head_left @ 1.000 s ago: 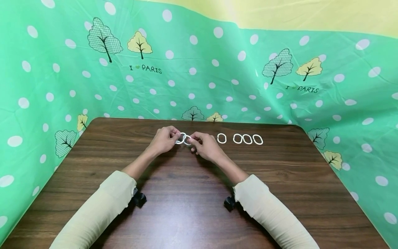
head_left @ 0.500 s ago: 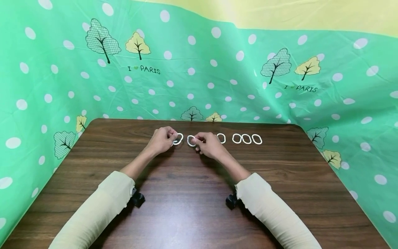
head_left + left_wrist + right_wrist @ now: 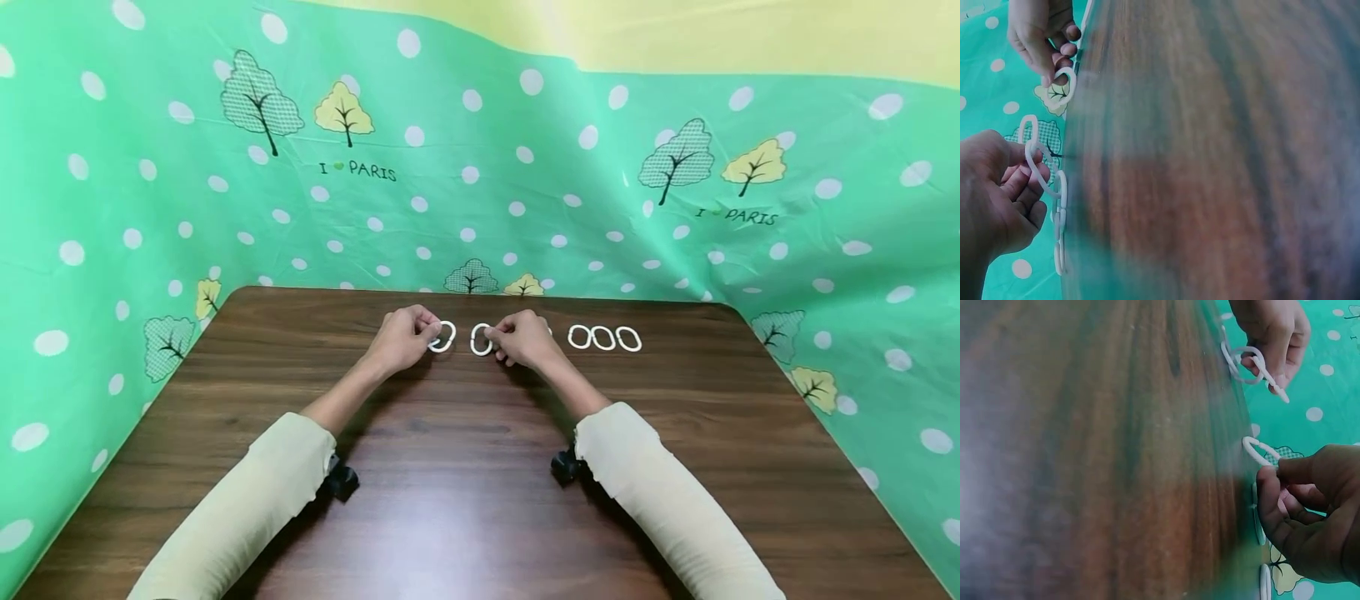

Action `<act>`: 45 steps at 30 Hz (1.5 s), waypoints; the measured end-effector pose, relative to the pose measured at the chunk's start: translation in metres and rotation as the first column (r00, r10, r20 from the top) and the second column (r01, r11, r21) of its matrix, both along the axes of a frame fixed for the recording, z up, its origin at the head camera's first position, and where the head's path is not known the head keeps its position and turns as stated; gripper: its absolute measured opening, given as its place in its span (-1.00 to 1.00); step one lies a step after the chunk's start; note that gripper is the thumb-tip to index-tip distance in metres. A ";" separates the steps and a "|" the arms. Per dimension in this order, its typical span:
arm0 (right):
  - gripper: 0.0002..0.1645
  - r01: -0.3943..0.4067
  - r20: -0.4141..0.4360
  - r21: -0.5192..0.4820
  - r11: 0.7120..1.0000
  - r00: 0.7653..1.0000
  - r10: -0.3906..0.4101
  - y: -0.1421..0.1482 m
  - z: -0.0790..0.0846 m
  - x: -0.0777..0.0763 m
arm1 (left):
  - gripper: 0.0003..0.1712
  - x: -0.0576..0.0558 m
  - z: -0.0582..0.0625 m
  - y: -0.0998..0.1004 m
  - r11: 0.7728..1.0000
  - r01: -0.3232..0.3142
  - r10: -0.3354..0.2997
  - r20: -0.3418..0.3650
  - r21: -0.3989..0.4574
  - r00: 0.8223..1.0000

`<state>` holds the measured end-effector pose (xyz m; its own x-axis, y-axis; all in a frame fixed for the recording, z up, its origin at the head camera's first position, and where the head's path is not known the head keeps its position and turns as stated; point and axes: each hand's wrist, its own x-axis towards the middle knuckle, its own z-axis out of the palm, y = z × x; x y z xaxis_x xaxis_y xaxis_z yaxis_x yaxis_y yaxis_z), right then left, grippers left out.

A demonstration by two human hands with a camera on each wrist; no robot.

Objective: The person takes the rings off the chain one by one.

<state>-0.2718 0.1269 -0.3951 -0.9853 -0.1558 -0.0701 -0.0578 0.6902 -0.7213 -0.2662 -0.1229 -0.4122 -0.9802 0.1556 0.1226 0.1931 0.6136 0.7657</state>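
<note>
My left hand (image 3: 401, 340) pinches an oval white plastic chain link (image 3: 453, 335) between thumb and fingertips. In the left wrist view, that link is joined with several other white links (image 3: 1062, 190) that trail along the table edge. My right hand (image 3: 527, 340) pinches a single white link (image 3: 473, 340), which stands apart from the left hand's links by a small gap. The right wrist view shows this link (image 3: 1249, 452) tilted, with a narrow break in its side. One more link (image 3: 550, 332) lies mostly hidden behind my right hand.
Three white links (image 3: 571, 337) lie in a row on the brown wooden table (image 3: 450, 517), right of my right hand. A green dotted cloth (image 3: 480, 208) hangs behind the table. Black wrist cameras (image 3: 343, 482) sit below both sleeves.
A second ago the two held links overlapped between my hands. My right hand has moved right with its link, opening a gap, and now covers most of the nearest lying link.
</note>
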 end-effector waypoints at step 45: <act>-0.74 -0.139 -0.071 -0.262 0.955 0.990 0.124 -0.038 -0.010 -0.002 | -0.67 0.003 0.009 -0.002 0.989 0.146 -0.146 -0.008 -0.009 0.989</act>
